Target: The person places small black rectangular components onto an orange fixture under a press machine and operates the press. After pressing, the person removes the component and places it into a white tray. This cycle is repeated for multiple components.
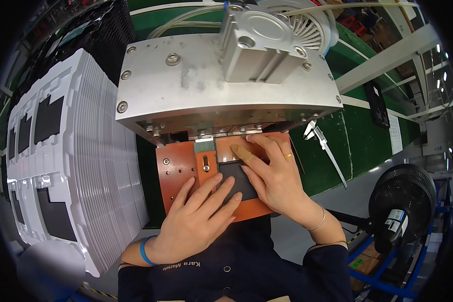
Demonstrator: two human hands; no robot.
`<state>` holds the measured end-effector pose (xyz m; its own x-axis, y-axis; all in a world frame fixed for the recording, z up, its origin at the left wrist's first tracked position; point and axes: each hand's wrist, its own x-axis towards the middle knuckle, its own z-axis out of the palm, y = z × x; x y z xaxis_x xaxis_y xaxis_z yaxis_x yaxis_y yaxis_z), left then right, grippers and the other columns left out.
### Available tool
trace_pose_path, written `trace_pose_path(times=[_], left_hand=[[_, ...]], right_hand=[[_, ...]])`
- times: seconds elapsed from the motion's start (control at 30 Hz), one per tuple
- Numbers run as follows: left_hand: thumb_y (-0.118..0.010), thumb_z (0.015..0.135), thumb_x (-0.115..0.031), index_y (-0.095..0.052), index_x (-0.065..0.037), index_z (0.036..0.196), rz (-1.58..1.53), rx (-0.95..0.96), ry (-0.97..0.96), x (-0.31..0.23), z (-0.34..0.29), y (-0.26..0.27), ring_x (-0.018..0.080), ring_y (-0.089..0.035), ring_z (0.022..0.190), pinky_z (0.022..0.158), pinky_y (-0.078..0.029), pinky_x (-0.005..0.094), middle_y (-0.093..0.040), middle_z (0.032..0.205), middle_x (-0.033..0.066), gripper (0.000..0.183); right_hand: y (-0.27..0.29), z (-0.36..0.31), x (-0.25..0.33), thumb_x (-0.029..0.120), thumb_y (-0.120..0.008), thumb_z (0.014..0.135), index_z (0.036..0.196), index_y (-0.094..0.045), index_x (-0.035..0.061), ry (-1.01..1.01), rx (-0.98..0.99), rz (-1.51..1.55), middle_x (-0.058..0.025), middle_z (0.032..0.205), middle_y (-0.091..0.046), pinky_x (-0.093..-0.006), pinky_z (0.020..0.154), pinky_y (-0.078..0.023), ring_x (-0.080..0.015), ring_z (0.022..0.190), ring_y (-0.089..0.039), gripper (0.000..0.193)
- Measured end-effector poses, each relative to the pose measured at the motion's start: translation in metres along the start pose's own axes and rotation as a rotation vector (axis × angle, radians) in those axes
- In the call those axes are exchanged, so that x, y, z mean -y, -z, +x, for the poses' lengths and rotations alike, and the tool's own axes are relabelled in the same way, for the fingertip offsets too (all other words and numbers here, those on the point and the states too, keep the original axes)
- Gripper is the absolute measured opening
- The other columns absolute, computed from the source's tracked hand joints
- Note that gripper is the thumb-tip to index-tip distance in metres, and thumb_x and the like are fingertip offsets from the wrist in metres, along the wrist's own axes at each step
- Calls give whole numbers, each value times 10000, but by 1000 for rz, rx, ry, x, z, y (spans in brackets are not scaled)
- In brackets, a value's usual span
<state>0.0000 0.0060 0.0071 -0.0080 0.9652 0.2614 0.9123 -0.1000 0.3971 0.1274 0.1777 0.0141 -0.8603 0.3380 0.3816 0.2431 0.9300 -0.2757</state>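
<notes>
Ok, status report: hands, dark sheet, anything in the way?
Left hand open, over dark sheet, left side. Right hand open, over right side. Sheet on orange plate, partly covered by both hands.

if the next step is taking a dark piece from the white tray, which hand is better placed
Likely the left hand, since it is nearer the white tray; the right hand is farther across, at the dark sheet on the orange fixture.

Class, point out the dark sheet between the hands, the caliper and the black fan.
Dark sheet (238,174): head view, on its exposed upper face.
Caliper (331,158): head view, on its beam.
Black fan (402,195): head view, on its round cage.
</notes>
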Motion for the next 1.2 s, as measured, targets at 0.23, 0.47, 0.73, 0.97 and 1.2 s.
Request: trace_pose_path(times=[0.23, 0.47, 0.73, 0.97, 1.2], left_hand=[[-733, 791, -295, -604, -83, 1259, -51, 36, 29, 1, 0, 5, 306, -446, 1317, 1058, -359, 523, -514, 1393, 111, 529], [-741, 761, -344, -585, -47, 1287, -69, 19, 64, 5, 10, 12, 378, -406, 1332, 1073, -332, 552, -495, 1413, 137, 624], [-725, 767, -418, -583, -99, 1310, -37, 68, 140, 14, 22, 9, 387, -370, 1346, 1067, -325, 576, -451, 1444, 125, 645], [-714, 774, -451, -600, -158, 1311, 10, 99, 152, 12, 21, 9, 374, -372, 1343, 1076, -307, 582, -456, 1451, 90, 622], [-711, 782, -453, -611, -163, 1306, -14, 112, 162, 13, 21, 9, 368, -374, 1346, 1085, -290, 585, -467, 1446, 91, 608]], right_hand=[[22, -27, -8, 211, -814, 706, 1092, -680, 68, -11, 60, 208, -102, 1209, -608, -393, 907, -450, -299, 1084, -567, 433], [14, -12, -17, 187, -800, 714, 995, -699, 62, 29, 89, 295, -87, 1151, -634, -381, 882, -486, -280, 1049, -568, 324], [7, 5, -32, 185, -804, 708, 970, -700, 65, 80, 84, 342, -82, 1141, -642, -375, 886, -485, -287, 1041, -568, 307], [8, 5, -30, 184, -811, 691, 944, -698, 51, 56, 107, 365, -77, 1139, -643, -368, 878, -487, -277, 1038, -570, 308], [9, 7, -30, 189, -814, 685, 920, -691, 59, 64, 129, 342, -74, 1157, -643, -346, 857, -484, -253, 1033, -576, 295]])
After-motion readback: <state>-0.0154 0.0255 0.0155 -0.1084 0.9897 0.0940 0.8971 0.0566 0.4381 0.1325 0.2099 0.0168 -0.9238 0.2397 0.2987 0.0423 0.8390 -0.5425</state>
